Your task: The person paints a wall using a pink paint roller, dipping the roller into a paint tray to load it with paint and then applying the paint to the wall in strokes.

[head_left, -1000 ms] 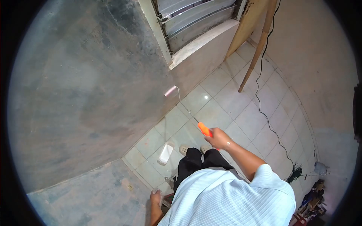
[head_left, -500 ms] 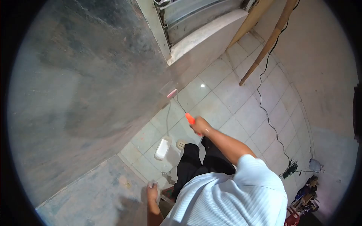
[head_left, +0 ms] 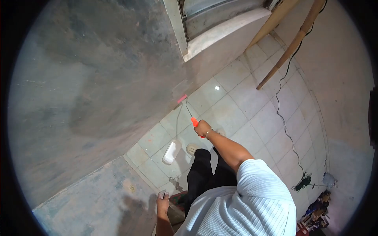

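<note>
My right hand (head_left: 202, 128) is wrapped around the orange handle of a small paint roller (head_left: 194, 121). The thin wire frame of the roller runs up to a pink sleeve, which lies against the foot of the grey, patchy wall (head_left: 118, 74). Down at the lower middle, my left hand (head_left: 162, 201) is closed near the low wall, with a small whitish thing at its fingertips that I cannot make out. On the tiles between the hands sits a white oblong paint tray (head_left: 171, 152).
Beside my feet is the tiled floor (head_left: 252, 98). A wooden pole (head_left: 283, 51) leans at the upper right, and a dark cable (head_left: 280, 114) trails down to a coil. Piled objects (head_left: 317, 210) lie at the lower right. A window ledge (head_left: 224, 33) juts out above.
The roller's pink sleeve has shifted slightly along the foot of the wall, and my right arm has swung a little left. My left hand has moved slightly right; the view has shifted.
</note>
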`<act>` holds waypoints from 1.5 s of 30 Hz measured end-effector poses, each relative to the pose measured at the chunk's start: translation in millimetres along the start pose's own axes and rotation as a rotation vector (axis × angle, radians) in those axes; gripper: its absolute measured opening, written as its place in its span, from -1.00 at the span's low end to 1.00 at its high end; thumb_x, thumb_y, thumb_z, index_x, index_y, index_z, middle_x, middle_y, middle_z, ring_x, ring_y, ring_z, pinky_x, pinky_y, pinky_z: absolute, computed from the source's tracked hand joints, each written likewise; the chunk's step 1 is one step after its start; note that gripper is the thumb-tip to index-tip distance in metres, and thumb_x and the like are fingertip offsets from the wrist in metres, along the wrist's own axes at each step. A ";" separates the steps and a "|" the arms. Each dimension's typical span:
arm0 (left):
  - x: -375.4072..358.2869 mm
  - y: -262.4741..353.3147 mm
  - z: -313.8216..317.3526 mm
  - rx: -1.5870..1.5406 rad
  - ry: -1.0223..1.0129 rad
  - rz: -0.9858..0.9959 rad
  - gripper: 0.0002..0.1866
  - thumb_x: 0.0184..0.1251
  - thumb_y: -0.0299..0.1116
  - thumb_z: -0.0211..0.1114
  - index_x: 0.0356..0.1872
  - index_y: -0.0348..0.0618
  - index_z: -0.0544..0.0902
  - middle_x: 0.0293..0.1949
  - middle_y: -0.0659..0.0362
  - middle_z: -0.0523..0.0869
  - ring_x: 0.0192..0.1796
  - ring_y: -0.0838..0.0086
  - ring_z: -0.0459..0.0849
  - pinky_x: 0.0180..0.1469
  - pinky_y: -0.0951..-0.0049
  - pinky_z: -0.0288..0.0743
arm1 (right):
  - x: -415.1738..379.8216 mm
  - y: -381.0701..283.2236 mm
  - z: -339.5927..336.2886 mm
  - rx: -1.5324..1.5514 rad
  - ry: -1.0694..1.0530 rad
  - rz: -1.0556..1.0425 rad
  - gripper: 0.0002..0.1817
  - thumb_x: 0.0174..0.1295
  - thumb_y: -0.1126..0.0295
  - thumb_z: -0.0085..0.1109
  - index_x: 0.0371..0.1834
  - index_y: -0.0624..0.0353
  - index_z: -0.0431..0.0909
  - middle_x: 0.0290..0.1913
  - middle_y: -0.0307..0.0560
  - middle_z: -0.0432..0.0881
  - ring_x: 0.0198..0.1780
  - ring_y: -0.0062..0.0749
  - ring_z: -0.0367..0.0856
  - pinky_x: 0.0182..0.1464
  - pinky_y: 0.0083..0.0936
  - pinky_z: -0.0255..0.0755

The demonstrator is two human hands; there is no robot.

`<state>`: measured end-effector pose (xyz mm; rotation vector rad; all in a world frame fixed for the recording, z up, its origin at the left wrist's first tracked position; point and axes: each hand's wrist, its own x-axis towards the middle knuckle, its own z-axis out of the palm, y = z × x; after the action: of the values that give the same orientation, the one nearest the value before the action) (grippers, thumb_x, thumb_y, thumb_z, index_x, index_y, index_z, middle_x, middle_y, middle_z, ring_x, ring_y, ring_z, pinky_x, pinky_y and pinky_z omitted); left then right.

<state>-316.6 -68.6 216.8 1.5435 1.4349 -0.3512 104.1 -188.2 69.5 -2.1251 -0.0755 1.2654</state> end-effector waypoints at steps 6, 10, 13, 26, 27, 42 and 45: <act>0.4 -81.2 -11.8 -0.068 -0.095 -0.110 -0.68 0.32 -0.37 0.25 0.02 -0.32 0.56 -0.25 0.13 0.70 -0.29 0.50 0.64 -0.22 0.50 0.49 | -163.6 -11.9 -39.5 0.003 0.080 -0.109 -0.68 0.12 0.25 0.14 -0.47 0.38 0.58 -0.57 0.16 0.63 -0.48 -0.06 0.67 -0.30 -0.25 0.52; 2.5 -75.4 -13.1 0.109 -0.162 -0.188 -0.66 0.31 -0.36 0.26 0.04 -0.34 0.57 -0.23 0.10 0.71 -0.31 0.49 0.66 -0.16 0.51 0.52 | -85.8 -18.9 -1.4 0.014 0.006 -0.035 -0.70 0.08 0.29 0.14 -0.47 0.41 0.59 -0.56 0.18 0.64 -0.48 -0.08 0.68 -0.33 -0.26 0.53; 5.3 -70.4 -15.7 0.092 -0.128 -0.160 -0.67 0.31 -0.37 0.26 0.03 -0.34 0.57 -0.24 0.11 0.71 -0.30 0.50 0.65 -0.17 0.51 0.51 | 18.9 -2.5 53.6 -0.005 -0.005 0.014 -0.71 0.01 0.34 0.12 -0.49 0.46 0.59 -0.55 0.22 0.65 -0.47 -0.05 0.70 -0.35 -0.24 0.55; 26.6 -122.9 -30.6 -0.024 -0.168 -0.157 -0.67 0.33 -0.38 0.25 0.05 -0.34 0.55 -0.18 0.10 0.69 -0.25 0.50 0.66 -0.15 0.51 0.52 | -33.2 -11.9 53.8 -0.068 0.034 -0.051 -0.68 0.10 0.28 0.15 -0.56 0.41 0.57 -0.63 0.07 0.63 -0.61 -0.23 0.65 -0.45 -0.35 0.51; 30.5 -122.3 -27.5 -0.039 -0.167 -0.179 -0.66 0.33 -0.38 0.24 0.06 -0.35 0.54 -0.17 0.09 0.69 -0.24 0.50 0.67 -0.14 0.52 0.53 | -4.6 -14.8 65.2 -0.029 0.012 -0.008 -0.70 0.08 0.32 0.14 -0.58 0.41 0.57 -0.63 0.07 0.63 -0.60 -0.22 0.65 -0.45 -0.34 0.52; 36.3 -108.4 -40.5 0.052 -0.191 -0.184 -0.67 0.33 -0.37 0.25 0.05 -0.34 0.55 -0.21 0.14 0.67 -0.30 0.54 0.62 -0.19 0.55 0.49 | 10.1 -16.7 105.1 -0.033 -0.018 0.029 -0.70 0.02 0.34 0.17 -0.43 0.46 0.60 -0.42 0.38 0.64 -0.31 0.15 0.68 -0.21 -0.17 0.54; 36.9 -89.7 -44.6 0.036 -0.140 -0.103 -0.67 0.34 -0.37 0.25 0.05 -0.33 0.55 -0.22 0.15 0.68 -0.29 0.55 0.60 -0.19 0.56 0.48 | 43.4 -19.9 119.7 0.042 -0.057 0.073 -0.73 0.01 0.36 0.15 -0.46 0.46 0.60 -0.44 0.35 0.64 -0.35 0.11 0.69 -0.23 -0.18 0.54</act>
<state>-403.3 -25.5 171.7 1.4472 1.4077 -0.5392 36.4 -96.5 9.2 -2.0725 0.0041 1.3580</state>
